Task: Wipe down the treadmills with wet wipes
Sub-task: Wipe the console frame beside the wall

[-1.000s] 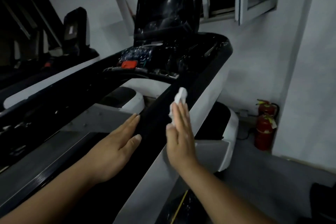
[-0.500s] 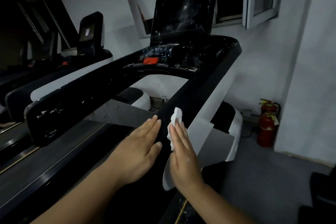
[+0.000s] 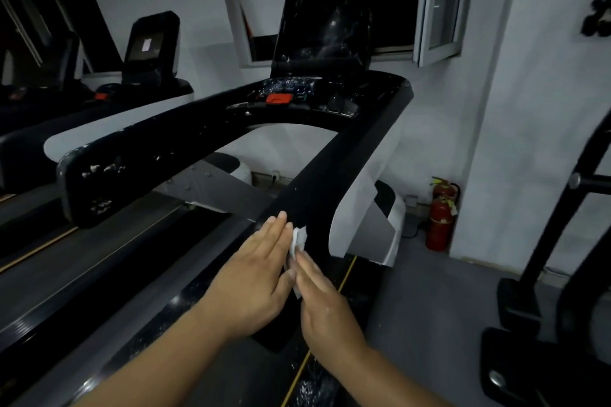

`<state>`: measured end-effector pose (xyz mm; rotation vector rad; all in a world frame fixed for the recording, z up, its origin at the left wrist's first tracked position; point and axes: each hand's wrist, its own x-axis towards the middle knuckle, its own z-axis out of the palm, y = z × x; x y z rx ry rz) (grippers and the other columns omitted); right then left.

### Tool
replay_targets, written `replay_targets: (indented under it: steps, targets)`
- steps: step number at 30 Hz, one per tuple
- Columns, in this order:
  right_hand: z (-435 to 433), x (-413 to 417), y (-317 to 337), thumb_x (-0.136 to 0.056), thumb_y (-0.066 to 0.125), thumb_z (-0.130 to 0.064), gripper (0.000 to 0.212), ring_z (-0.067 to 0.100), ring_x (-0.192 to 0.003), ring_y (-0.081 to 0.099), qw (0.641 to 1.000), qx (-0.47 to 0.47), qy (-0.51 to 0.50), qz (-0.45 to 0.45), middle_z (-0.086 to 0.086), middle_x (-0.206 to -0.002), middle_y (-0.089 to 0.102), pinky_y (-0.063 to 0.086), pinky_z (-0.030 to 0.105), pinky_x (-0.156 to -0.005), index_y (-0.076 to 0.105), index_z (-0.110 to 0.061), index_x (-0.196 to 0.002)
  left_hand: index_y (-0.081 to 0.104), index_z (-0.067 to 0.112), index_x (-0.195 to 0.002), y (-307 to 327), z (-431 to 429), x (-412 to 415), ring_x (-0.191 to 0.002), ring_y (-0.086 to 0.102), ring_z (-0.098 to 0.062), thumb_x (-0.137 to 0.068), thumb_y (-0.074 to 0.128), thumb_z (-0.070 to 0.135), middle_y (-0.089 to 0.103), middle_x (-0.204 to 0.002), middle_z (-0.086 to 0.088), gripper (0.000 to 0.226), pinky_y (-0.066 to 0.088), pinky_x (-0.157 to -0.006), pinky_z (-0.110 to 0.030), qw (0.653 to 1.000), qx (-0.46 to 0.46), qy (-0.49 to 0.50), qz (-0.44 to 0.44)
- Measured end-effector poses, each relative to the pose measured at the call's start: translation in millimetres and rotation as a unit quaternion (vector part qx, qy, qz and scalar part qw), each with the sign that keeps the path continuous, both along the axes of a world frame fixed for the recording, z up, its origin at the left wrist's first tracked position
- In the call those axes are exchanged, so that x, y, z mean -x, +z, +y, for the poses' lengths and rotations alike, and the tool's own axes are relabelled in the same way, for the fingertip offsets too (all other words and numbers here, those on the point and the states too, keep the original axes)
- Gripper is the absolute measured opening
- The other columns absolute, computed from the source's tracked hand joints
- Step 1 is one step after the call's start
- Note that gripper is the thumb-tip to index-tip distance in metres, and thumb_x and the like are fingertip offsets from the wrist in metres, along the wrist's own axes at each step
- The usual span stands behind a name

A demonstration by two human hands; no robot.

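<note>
Treadmill: heavy, rigid, fixed. Right handrail: glossy black, probably slick when damp.
Left hand: fingers straight, flat on rail.
Right hand: fingers straight, pressing wipe to rail.
Wet wipe: bunched between both hands; light, limp, tearable; best pinned under flat fingers.

Gym (treadmills side by side)

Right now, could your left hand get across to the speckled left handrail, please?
Probably yes. The left hand lies flat on the right handrail beside the wipe, holding nothing, and only open space separates it from the left handrail.
</note>
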<state>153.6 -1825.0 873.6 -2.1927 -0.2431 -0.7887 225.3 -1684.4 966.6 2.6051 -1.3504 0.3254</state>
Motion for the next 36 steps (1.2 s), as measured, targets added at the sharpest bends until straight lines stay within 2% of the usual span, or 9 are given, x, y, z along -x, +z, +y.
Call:
replay_targets:
  steps: [4, 7, 11, 15, 20, 23, 29, 32, 36]
  targets:
    - [18.1, 24.2, -15.7, -0.104, 0.026, -0.016, 0.053, 0.016, -0.153, 0.021, 0.997, 0.076, 0.001, -0.006, -0.01, -0.168, 0.014, 0.034, 0.039, -0.119, 0.029, -0.017, -0.157, 0.011, 0.015, -0.161, -53.4, 52.6, 26.2, -0.156, -0.006, -0.01, -0.106, 0.024, 0.051, 0.001, -0.17, -0.003, 0.067, -0.004, -0.124, -0.028, 0.998, 0.035, 0.061, 0.001]
    - [36.6, 37.4, -34.4, -0.101, 0.026, -0.008, 0.054, 0.016, -0.153, 0.022, 0.994, 0.102, 0.027, 0.006, 0.003, -0.164, 0.027, 0.036, 0.043, -0.117, 0.037, -0.008, -0.154, 0.002, 0.018, -0.161, -89.6, 90.7, 48.9, -0.154, -0.016, -0.01, -0.102, 0.011, 0.059, -0.012, -0.168, 0.002, 0.072, -0.01, -0.124, -0.031, 0.987, 0.05, 0.148, 0.038]
    - [71.0, 46.8, -70.2, -0.097, 0.026, -0.003, 0.056, 0.019, -0.152, 0.025, 0.988, 0.109, 0.102, 0.028, 0.008, -0.161, 0.034, 0.039, 0.045, -0.115, 0.039, -0.008, -0.152, -0.008, 0.025, -0.159, -128.3, 136.0, 88.8, -0.15, -0.027, -0.008, -0.097, 0.002, 0.062, -0.023, -0.164, 0.009, 0.074, -0.014, -0.123, -0.035, 0.963, 0.043, 0.249, 0.09]
    - [103.9, 46.8, -114.2, -0.1, 0.026, -0.004, 0.054, 0.024, -0.152, 0.026, 0.975, 0.099, 0.185, 0.068, 0.009, -0.161, 0.035, 0.033, 0.042, -0.118, 0.036, -0.012, -0.152, -0.012, 0.027, -0.158, -168.7, 174.1, 140.3, -0.149, -0.03, -0.007, -0.095, -0.001, 0.063, -0.027, -0.163, 0.01, 0.073, -0.018, -0.121, -0.032, 0.927, 0.03, 0.346, 0.139]
    - [145.1, 67.3, -169.3, -0.101, 0.023, -0.004, 0.052, 0.031, -0.149, 0.031, 0.945, 0.087, 0.289, 0.122, 0.016, -0.157, 0.039, 0.026, 0.035, -0.122, 0.042, -0.004, -0.149, 0.008, 0.021, -0.162, -225.7, 210.3, 219.9, -0.156, -0.009, -0.015, -0.102, 0.007, 0.062, -0.005, -0.169, 0.002, 0.073, -0.006, -0.124, -0.035, 0.872, 0.017, 0.447, 0.201]
    - [168.5, 87.7, -198.5, -0.099, 0.024, -0.006, 0.053, 0.029, -0.15, 0.03, 0.922, 0.079, 0.344, 0.158, 0.015, -0.158, 0.037, 0.024, 0.033, -0.123, 0.043, -0.002, -0.149, 0.002, 0.024, -0.161, -256.4, 223.3, 266.8, -0.155, -0.015, -0.012, -0.1, 0.009, 0.06, -0.011, -0.168, 0.005, 0.072, -0.003, -0.126, -0.038, 0.832, 0.027, 0.504, 0.23]
    - [228.6, 137.5, -239.7, -0.101, 0.024, -0.008, 0.052, 0.028, -0.151, 0.028, 0.885, 0.102, 0.41, 0.197, 0.012, -0.16, 0.035, 0.022, 0.034, -0.123, 0.04, -0.004, -0.15, 0.01, 0.019, -0.162, -301.1, 261.5, 343.2, -0.157, -0.005, -0.016, -0.102, 0.014, 0.057, -0.002, -0.169, 0.001, 0.071, 0.003, -0.126, -0.041, 0.78, 0.034, 0.557, 0.282]
    - [265.9, 165.7, -257.0, -0.101, 0.025, -0.007, 0.053, 0.027, -0.151, 0.027, 0.869, 0.114, 0.432, 0.214, 0.012, -0.16, 0.034, 0.023, 0.036, -0.123, 0.041, -0.004, -0.15, 0.005, 0.022, -0.161, -322.1, 295.1, 373.4, -0.156, -0.007, -0.015, -0.1, 0.004, 0.062, -0.004, -0.169, 0.001, 0.073, 0.0, -0.126, -0.038, 0.765, 0.045, 0.569, 0.296]
    - [334.4, 207.5, -284.8, -0.099, 0.026, -0.007, 0.056, 0.022, -0.154, 0.02, 0.856, 0.123, 0.438, 0.245, 0.008, -0.164, 0.029, 0.018, 0.031, -0.124, 0.037, -0.009, -0.154, -0.001, 0.024, -0.159, -353.9, 362.6, 415.8, -0.156, -0.007, -0.016, -0.096, 0.013, 0.057, -0.006, -0.168, 0.002, 0.072, 0.003, -0.125, -0.041, 0.752, 0.053, 0.57, 0.326]
